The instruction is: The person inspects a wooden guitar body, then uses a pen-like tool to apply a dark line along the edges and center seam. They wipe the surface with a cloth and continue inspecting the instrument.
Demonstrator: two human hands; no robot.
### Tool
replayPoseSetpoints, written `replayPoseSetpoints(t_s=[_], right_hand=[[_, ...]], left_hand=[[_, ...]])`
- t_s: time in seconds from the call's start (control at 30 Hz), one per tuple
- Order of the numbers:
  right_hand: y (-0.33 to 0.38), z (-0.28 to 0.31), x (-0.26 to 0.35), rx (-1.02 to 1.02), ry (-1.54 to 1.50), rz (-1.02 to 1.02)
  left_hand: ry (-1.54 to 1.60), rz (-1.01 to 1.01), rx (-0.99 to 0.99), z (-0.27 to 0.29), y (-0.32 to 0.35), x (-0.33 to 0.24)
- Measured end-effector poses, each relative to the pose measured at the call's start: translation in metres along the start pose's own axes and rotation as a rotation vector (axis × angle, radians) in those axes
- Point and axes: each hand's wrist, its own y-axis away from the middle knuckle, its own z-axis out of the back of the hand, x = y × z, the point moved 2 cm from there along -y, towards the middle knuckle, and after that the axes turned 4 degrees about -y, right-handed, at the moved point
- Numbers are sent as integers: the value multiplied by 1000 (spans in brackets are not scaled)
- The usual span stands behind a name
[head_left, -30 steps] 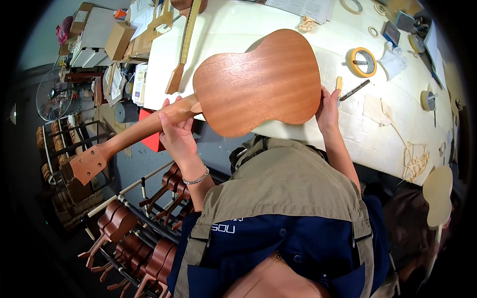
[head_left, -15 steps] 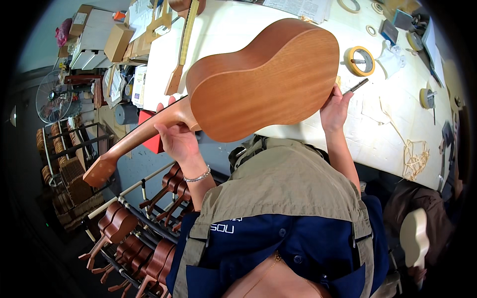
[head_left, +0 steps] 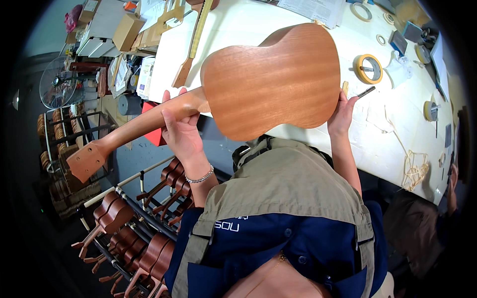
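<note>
An unstrung brown wooden ukulele (head_left: 273, 82) is held up over the table's near edge, its back facing me and its headstock (head_left: 87, 161) pointing left. My left hand (head_left: 184, 131) wraps round the neck near the heel, fingers behind it and thumb on the near side. At the body's rounded right end, my right hand (head_left: 340, 115) grips the edge; its fingers are partly hidden behind the body. By that thumb is a slim dark and silver pen-shaped tool (head_left: 366, 91); whether the hand holds it I cannot tell. The ukulele's front is hidden.
On the white table (head_left: 382, 154) are a yellow tape roll (head_left: 369, 69), another neck with fretboard (head_left: 191, 52) and pale stringy scraps (head_left: 415, 170). Racks of brown ukuleles (head_left: 154, 256) stand lower left, a fan (head_left: 57, 82) farther left. Another person's hand (head_left: 453, 184) shows at right.
Both hands have tilted the ukulele, so its back faces me more squarely and its upper side wall has gone from sight. The pale instrument body at lower right has mostly left view.
</note>
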Motion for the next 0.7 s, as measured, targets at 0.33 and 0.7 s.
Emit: replayPoseSetpoints(t_s=[0.33, 0.7], right_hand=[[8, -3, 10, -13, 211, 66], [21, -21, 28, 19, 434, 250]], left_hand=[[78, 204, -91, 28, -6, 31], [197, 406, -196, 55, 2, 79]])
